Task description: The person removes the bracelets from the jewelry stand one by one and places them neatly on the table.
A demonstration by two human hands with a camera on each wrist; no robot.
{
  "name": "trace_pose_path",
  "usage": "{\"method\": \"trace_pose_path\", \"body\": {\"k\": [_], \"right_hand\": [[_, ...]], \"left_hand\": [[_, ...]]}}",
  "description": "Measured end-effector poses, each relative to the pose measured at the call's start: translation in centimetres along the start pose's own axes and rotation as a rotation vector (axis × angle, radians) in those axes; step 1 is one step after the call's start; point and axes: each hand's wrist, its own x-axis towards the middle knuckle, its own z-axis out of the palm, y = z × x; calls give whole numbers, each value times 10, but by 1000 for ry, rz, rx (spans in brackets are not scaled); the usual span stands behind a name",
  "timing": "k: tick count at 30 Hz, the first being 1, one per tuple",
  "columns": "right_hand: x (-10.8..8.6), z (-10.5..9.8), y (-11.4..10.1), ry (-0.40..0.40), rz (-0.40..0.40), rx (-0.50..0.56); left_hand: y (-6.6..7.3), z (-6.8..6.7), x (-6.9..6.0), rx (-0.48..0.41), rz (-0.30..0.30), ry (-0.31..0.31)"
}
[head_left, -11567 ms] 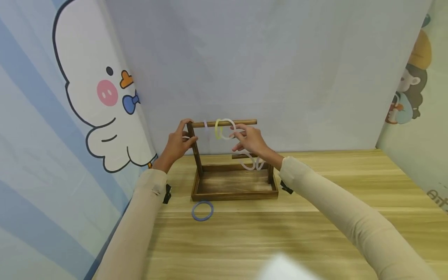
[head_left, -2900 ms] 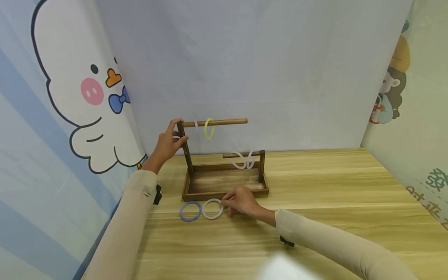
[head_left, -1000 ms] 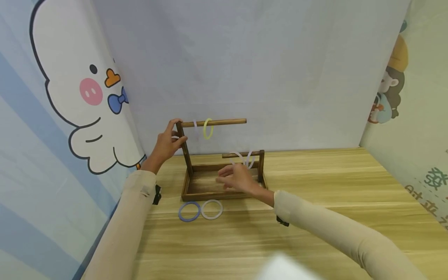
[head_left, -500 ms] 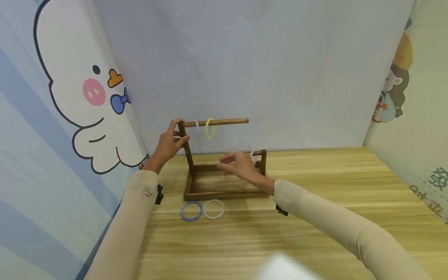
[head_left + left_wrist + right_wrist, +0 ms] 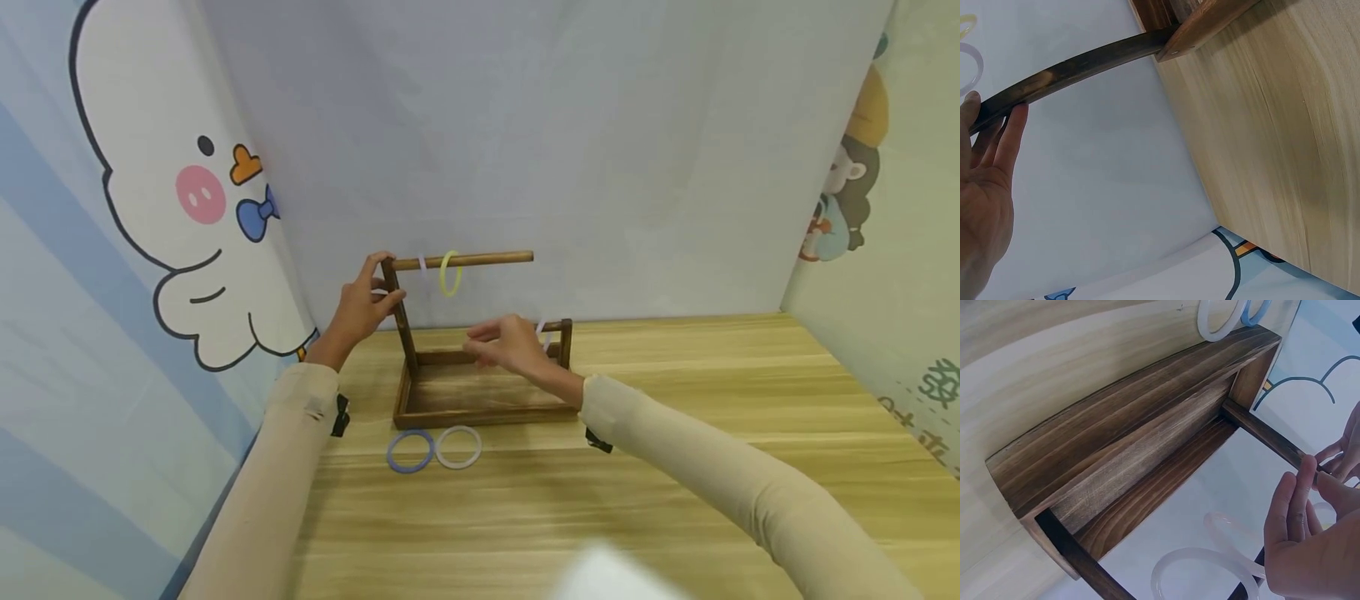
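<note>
A dark wooden rack [image 5: 407, 333] with a tray base, a tall post and a short post stands on the table. My left hand [image 5: 360, 310] grips the top of the tall post between thumb and fingers. On the upper bar hang a yellow ring [image 5: 443, 279] and a pale purple ring [image 5: 423, 265]. My right hand [image 5: 513, 343] is just in front of the lower bar, fingers fairly straight, nothing visible between the fingertips. Two translucent rings [image 5: 1163, 565] hang on that bar in the right wrist view; in the head view the hand hides one.
A blue ring [image 5: 410, 471] and a whitish ring [image 5: 459, 467] lie side by side on the wood-grain table [image 5: 675, 467], before the tray. A pale backdrop [image 5: 637, 167] rises behind, with printed cloth at both sides. A blurred white object [image 5: 607, 575] shows at the bottom edge.
Earlier, the right hand took the whitish ring off the upper bar and laid it beside the blue one. It has since risen to the lower bar. The left hand keeps its hold.
</note>
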Motion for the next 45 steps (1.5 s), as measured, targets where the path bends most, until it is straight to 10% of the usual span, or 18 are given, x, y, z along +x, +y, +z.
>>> {"method": "trace_pose_path", "body": {"k": [9, 45], "right_hand": [[7, 1, -7, 1, 6, 96], [58, 5, -21, 219, -180, -53]], "left_hand": [[2, -1, 0, -4, -15, 3], [-4, -1, 1, -3, 31, 25]]}}
